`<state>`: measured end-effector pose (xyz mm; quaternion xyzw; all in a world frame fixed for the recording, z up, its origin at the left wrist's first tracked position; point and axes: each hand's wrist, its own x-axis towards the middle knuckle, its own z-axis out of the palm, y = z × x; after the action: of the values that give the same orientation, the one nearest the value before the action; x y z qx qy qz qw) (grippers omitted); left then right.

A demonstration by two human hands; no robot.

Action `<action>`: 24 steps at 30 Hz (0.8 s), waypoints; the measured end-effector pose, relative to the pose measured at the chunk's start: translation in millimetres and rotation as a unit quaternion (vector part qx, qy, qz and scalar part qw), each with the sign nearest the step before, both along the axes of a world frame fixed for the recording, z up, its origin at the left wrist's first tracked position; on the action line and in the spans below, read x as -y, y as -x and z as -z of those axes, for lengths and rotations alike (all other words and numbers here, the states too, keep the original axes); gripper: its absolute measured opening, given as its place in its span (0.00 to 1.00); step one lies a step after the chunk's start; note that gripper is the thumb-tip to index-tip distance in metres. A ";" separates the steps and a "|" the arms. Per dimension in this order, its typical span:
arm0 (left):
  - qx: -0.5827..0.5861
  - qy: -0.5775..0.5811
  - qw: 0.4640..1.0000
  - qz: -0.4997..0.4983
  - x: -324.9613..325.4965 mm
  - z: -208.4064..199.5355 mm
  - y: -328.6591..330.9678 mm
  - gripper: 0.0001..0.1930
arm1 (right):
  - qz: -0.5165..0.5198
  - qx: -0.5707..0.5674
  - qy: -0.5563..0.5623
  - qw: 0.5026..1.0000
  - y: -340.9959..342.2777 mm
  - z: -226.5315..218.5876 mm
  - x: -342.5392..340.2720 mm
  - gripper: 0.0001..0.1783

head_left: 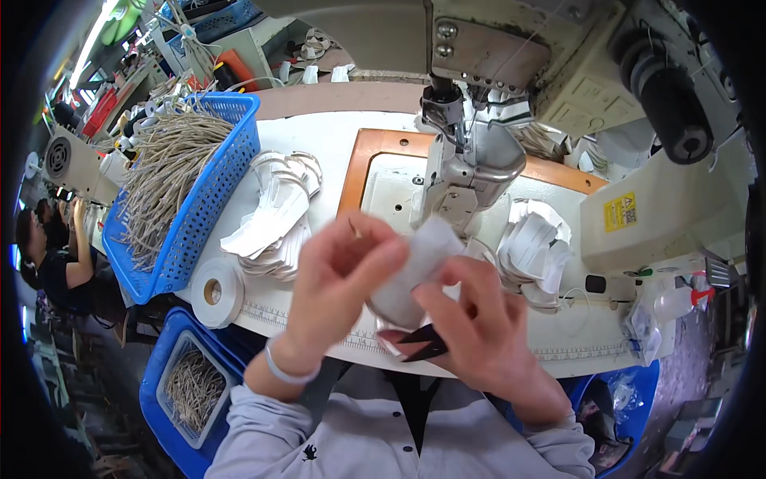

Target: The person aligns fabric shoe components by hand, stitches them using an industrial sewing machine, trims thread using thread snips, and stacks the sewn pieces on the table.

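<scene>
My left hand (343,275) pinches the left edge of a curved white piece (411,279), perhaps fabric or thin leather. The right side of that piece is between the thumb and fingers of my right hand (483,323). Both hands are raised over the front of the table, before the sewing machine (471,160). Under my right hand juts a dark pointed tool (427,345), like thread snips; whether the hand grips it I cannot tell. A pinkish-white scrap (391,339) shows beside the tool. Stacks of similar white pieces lie left (275,211) and right (535,243) of the hands.
At the left, a blue basket (195,199) holds bundled beige cords (171,176). A white tape roll (218,293) sits at the table's left edge. Lower left, a blue bin holds a smaller basket (171,363) of cords. Another person (68,255) sits far left.
</scene>
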<state>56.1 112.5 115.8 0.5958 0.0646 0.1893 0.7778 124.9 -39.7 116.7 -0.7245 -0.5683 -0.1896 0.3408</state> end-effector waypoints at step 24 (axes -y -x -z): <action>0.453 0.115 0.772 0.431 81.8 -34.3 26.6 0.13 | 0.271 0.147 0.048 0.950 -83.7 36.5 88.2 0.14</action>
<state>29.4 30.6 150.1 0.3125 -0.5377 0.0734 0.7797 208.6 -128.0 80.2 -0.8309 -0.4026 -0.3517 0.1545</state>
